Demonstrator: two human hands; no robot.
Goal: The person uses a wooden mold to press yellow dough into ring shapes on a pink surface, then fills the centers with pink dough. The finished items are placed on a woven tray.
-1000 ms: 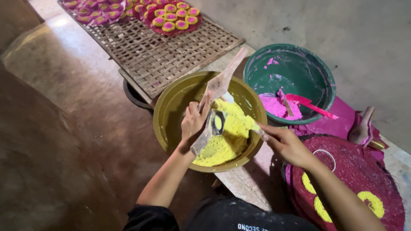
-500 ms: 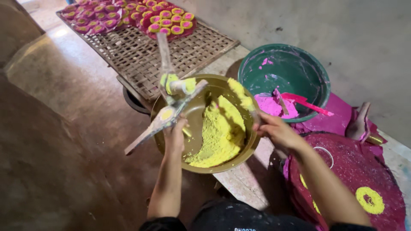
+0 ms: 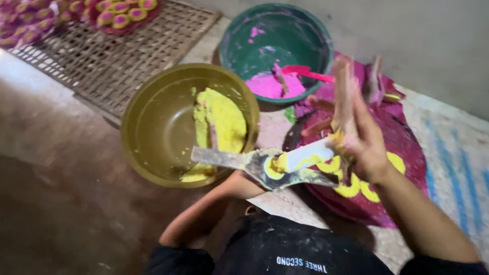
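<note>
Lying near-level, flat mould (image 3: 265,165) lengthwise left-right under right hand (image 3: 364,147).

On a worn concrete floor (image 3: 61,153) stand a yellow basin (image 3: 153,132) of yellow paste and a green basin (image 3: 254,40) holding pink paste, beside a woven bamboo tray (image 3: 117,56) and a round magenta-stained mat (image 3: 397,203) with yellow discs.
</note>
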